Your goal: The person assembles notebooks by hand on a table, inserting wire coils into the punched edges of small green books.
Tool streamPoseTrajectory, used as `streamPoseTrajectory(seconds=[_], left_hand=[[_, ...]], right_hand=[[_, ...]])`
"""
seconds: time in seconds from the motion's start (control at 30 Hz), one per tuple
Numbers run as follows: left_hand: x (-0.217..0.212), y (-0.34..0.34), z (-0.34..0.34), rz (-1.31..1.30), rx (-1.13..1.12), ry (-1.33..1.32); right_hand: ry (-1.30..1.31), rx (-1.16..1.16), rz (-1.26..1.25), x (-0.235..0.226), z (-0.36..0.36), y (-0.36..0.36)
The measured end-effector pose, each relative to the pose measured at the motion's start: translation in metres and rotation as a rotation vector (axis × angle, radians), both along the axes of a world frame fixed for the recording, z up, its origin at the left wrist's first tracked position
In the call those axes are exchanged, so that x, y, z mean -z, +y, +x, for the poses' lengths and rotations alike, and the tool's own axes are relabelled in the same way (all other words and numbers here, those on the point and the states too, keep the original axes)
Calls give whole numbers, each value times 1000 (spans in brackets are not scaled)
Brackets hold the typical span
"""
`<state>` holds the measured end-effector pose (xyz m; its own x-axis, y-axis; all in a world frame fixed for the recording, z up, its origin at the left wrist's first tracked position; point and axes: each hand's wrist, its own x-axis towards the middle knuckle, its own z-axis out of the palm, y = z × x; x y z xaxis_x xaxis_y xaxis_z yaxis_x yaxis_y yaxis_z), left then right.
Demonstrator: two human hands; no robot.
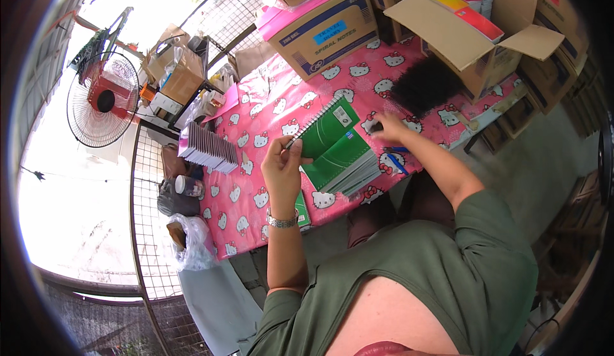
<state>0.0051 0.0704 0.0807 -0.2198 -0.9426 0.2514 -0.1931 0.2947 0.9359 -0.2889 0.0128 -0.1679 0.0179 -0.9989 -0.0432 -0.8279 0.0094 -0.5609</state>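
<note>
My left hand [282, 167] is closed on a green spiral notebook [327, 126], thumb and fingers pinching its corner by the wire binding. This notebook is tilted over a stack of green-covered books [348, 162], whose white page edges face me. To the right of the stack, my right hand [391, 129] is closed around a small dark object that I cannot make out. Just below that hand lies a blue-handled tool [397, 164]. Beyond it is a heap of black, wiry binding coils [427, 87]. Part of another green notebook [302, 209] shows beside my left wrist.
A pink patterned cloth [256, 193] covers the table. At its left edge stands a row of upright notebooks [208, 149]. Cardboard boxes [323, 33] line the back, and an open box [441, 20] holds colourful books. A fan [104, 100] and plastic bag [192, 241] are left.
</note>
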Motion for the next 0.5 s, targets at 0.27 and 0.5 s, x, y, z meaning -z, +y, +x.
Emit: streamPoseTrajectory(seconds=[0.27, 0.5], left_hand=[[10, 9, 6, -233, -128, -29], [13, 8, 3, -272, -159, 26]], right_hand=[[200, 9, -207, 14, 28, 148], [-395, 235, -765, -141, 40, 139]])
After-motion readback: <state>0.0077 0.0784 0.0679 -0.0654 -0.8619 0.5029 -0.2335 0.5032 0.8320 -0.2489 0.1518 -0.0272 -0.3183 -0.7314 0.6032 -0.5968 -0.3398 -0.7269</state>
